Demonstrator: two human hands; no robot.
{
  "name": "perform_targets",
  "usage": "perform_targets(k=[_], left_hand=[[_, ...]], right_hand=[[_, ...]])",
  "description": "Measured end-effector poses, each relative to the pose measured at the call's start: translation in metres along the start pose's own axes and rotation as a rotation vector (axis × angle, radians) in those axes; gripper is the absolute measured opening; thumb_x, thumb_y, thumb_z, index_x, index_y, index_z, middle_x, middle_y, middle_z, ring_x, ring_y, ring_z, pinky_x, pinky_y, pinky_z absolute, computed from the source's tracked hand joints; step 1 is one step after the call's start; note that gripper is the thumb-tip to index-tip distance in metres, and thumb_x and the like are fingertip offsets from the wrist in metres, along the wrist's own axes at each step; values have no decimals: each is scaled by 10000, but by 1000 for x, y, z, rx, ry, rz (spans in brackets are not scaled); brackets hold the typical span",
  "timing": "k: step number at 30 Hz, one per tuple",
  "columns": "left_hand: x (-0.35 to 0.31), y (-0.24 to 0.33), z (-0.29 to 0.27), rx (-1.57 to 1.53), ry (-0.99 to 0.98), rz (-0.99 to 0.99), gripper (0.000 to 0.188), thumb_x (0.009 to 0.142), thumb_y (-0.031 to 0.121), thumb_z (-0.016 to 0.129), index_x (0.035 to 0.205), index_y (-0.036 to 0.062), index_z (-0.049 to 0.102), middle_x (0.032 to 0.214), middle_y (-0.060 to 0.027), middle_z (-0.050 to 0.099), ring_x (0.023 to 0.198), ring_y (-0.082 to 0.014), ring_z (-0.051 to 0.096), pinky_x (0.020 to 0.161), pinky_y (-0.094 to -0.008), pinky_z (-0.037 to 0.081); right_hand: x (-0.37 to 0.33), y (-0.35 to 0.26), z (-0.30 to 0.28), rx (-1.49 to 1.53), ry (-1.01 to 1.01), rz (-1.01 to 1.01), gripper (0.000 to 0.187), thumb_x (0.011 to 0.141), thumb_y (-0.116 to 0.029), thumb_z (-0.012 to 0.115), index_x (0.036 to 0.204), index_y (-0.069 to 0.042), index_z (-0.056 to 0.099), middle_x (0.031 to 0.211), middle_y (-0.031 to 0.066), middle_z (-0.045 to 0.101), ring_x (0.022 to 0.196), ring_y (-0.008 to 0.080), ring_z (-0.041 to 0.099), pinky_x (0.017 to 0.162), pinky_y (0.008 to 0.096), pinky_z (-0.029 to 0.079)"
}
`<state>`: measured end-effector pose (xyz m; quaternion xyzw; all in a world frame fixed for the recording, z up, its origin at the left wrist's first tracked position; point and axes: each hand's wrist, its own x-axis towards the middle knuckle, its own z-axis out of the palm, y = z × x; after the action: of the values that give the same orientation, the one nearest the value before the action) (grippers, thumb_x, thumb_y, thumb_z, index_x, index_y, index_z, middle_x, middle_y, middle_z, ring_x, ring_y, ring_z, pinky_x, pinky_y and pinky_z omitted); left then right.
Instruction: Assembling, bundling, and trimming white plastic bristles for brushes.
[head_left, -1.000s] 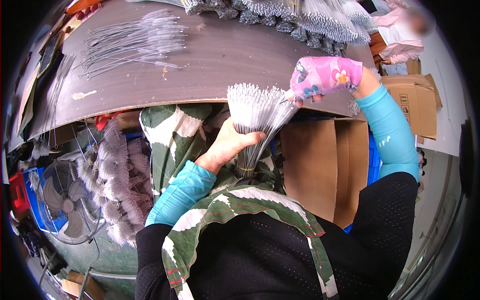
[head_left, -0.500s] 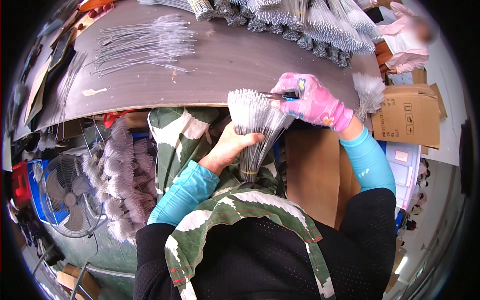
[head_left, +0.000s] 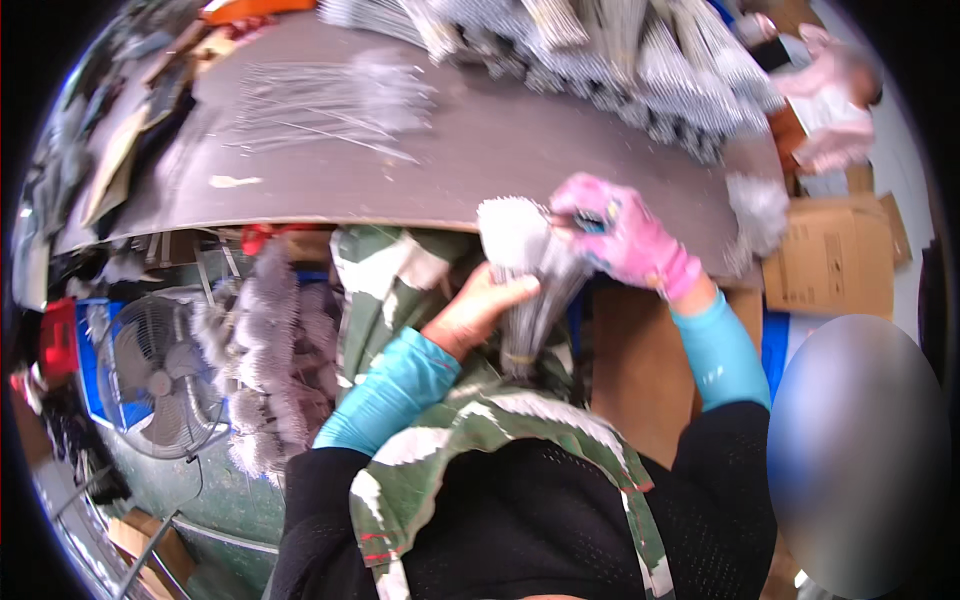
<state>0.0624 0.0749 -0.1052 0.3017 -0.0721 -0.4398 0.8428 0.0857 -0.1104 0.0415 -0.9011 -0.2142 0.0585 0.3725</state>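
My bare left hand (head_left: 483, 308) is wrapped round a bundle of thin wire tube brushes (head_left: 513, 232), held upright over my lap. Their white bristle ends point up, and a yellowish band ties the wires near the bottom. My right hand (head_left: 630, 245), in a pink glove with flower patches, is closed on a small dark pointed tool with a blue part (head_left: 591, 221), at the right side of the bristles. Motion blur hides the tool's tip and its exact kind. Some brushes splay out to the right, below the gloved fingers.
On the brown table (head_left: 330, 190) lie loose brushes (head_left: 330, 105) at left and piled bundles (head_left: 640, 75) at the back. More brushes hang beside a fan (head_left: 165, 375) at lower left. Cardboard boxes (head_left: 835, 255) stand at right, near another person (head_left: 825, 100). A large blurred patch covers the lower right.
The whole view has shifted and blurred, so most things sit further right and lower. Both hands keep their holds; the bundle's bristle tops now face me more.
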Motion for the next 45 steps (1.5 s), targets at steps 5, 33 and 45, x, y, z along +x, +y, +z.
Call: perform_targets(k=[5,33,45], left_hand=[[2,-8,1,95,-45,71,610,825,313,681,1310,22,452,1211,-58,544,1124,-162,487,1000,-354,373],[-44,16,3,566,407,106,558,886,292,629,1294,-19,410,1219,-119,516,1139,-185,488,965,-316,400],[-41,83,84,420,141,165,196,947,208,544,1039,37,573,862,-5,624,735,-66,543,653,-217,448]], right_hand=[[-10,-10,8,-213,107,-37,178,793,-57,655,943,-10,573,945,130,601,885,281,588,815,363,475],[-64,1,0,896,977,172,121,895,-229,598,892,-118,548,723,-12,520,479,27,422,369,159,266],[-37,-58,55,350,682,139,124,879,-90,606,972,-8,593,879,41,630,799,96,580,731,250,470]])
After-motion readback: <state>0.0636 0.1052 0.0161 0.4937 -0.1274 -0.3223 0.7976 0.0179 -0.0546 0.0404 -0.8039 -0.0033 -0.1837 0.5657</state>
